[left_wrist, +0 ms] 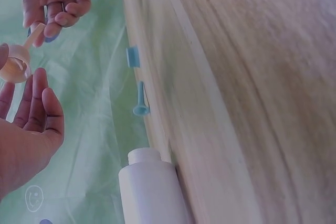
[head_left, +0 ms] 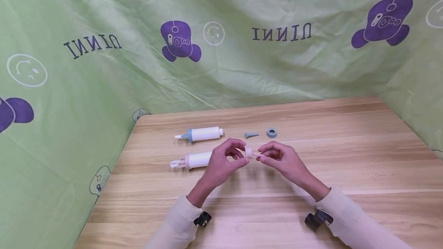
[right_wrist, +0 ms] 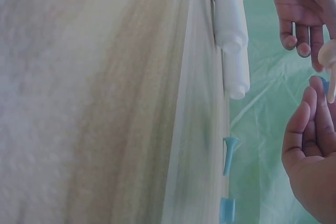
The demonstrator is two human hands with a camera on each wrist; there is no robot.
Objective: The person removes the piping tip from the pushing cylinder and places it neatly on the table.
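Observation:
Above the table, my left hand (head_left: 223,160) pinches a pale pink ring cap (head_left: 248,152) between thumb and fingers. The thin stem of a pink nozzle (head_left: 257,155) sticks out of the ring's right side, and my right hand (head_left: 285,160) pinches its tip. In the left wrist view the nozzle (left_wrist: 35,35) slants up from the ring's opening (left_wrist: 16,64). Behind and partly hidden by my left hand lies a white syringe-like tube with a pink collar (head_left: 199,160) and a pale handle at its left end.
Farther back lies a similar white tube with a blue collar (head_left: 205,133). To its right are a blue nozzle (head_left: 251,135) and a blue ring cap (head_left: 272,133). Green printed cloth (head_left: 221,76) stands around the wooden table (head_left: 346,133) at the back and sides.

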